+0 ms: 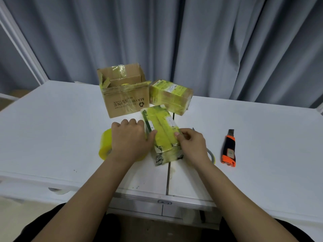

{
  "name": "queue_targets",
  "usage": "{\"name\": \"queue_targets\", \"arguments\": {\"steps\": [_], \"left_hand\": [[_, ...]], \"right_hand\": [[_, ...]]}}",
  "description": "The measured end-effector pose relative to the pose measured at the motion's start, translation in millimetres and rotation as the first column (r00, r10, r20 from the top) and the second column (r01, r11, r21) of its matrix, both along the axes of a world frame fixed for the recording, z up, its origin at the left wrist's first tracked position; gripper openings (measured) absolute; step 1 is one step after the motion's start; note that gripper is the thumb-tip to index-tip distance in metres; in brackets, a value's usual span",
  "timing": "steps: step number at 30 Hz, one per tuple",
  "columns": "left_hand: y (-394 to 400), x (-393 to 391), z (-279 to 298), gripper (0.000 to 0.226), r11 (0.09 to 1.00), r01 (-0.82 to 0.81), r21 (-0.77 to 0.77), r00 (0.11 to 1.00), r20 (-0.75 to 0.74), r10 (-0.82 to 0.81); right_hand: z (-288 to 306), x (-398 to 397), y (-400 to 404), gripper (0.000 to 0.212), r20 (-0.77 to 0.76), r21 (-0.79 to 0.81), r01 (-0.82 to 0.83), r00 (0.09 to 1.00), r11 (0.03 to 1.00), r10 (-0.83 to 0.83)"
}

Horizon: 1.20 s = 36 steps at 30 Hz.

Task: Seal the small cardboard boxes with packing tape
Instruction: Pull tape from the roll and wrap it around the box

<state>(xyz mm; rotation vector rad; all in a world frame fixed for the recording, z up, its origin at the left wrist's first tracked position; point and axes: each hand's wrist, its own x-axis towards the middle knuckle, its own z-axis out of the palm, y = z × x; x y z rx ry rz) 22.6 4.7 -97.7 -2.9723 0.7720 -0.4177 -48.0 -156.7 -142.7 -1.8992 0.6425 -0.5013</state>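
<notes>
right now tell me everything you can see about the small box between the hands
The small box is a long, narrow carton wrapped in yellowish translucent tape, with dark green and white print showing beneath. It lies on the white table, running away from the person, just in front of the open cardboard box. The left hand holds its left side, thumb on top; the right hand pinches its right edge.

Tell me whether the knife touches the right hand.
Apart: the head view shows bare table between the knife and the right hand.
</notes>
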Motion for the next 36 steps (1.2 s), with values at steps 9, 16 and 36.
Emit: {"name": "queue_targets", "arguments": {"steps": [9, 16, 36], "left_hand": [[42.0, 23.7, 10.1, 0.048, 0.963, 0.14, -0.232, 0.943, -0.266, -0.201], [52.4, 29.6, 9.4, 0.055, 0.947, 0.134, -0.291, 0.906, -0.35, -0.236], [31.0, -3.9, 0.0, 0.063, 0.762, -0.046, -0.646, 0.818, -0.462, -0.342]], "right_hand": [[24.4, 24.1, 10.0, 0.035, -0.188, -0.799, -0.329, 0.932, 0.504, 0.31], [25.3, 11.8, 37.7, 0.06, -0.588, -0.653, -0.6, 0.786, 0.462, 0.192], [14.5, -4.1, 29.6, 0.019, -0.062, -0.122, -0.148, 0.988, 0.981, 0.141]]}}
